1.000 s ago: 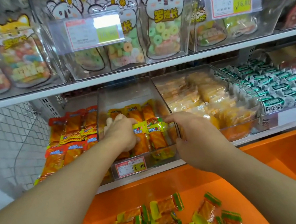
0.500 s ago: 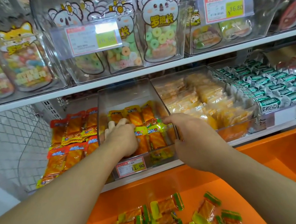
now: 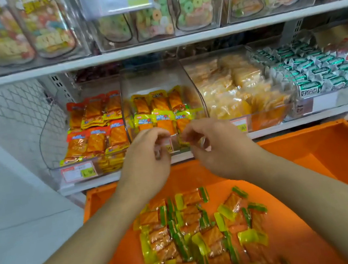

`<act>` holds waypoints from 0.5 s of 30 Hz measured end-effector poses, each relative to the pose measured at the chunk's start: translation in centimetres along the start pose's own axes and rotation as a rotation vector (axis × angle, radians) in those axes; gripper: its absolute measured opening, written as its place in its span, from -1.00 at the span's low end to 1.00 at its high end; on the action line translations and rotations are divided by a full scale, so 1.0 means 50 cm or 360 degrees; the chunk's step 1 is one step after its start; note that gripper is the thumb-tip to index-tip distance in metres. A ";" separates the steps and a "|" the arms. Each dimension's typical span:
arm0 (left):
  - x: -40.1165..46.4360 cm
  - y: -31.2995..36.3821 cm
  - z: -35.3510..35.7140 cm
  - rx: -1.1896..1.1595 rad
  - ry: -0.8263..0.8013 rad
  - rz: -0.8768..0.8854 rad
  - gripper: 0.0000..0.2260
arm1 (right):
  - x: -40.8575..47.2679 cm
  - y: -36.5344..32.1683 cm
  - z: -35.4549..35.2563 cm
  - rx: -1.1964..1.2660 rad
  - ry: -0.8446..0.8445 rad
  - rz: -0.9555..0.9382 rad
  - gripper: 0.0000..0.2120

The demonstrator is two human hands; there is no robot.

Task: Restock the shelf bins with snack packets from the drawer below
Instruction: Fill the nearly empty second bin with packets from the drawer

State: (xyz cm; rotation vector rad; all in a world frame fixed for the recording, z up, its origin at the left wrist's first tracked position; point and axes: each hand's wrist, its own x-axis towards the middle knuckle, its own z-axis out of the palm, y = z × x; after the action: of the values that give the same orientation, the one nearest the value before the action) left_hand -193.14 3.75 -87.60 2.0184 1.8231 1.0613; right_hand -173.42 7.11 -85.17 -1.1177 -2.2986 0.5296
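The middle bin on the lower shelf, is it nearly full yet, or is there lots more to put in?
Partly done. The middle bin holds two rows of orange packets near its front; its back is bare. Right now the left hand and right hand hover at its front edge, fingers loosely curled, holding no packet that I can see. A big pile of packets waits in the orange drawer.
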 end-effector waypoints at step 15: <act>-0.298 -0.381 0.197 0.0245 -0.0808 -0.0890 -0.49 | -0.131 0.199 0.417 -0.0364 -0.1190 0.0851 -0.33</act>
State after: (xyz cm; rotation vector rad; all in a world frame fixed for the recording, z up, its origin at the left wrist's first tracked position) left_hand -201.16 -3.32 -111.45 1.4975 2.0199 0.2324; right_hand -176.75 5.21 -108.89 -1.9236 -2.7031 1.0483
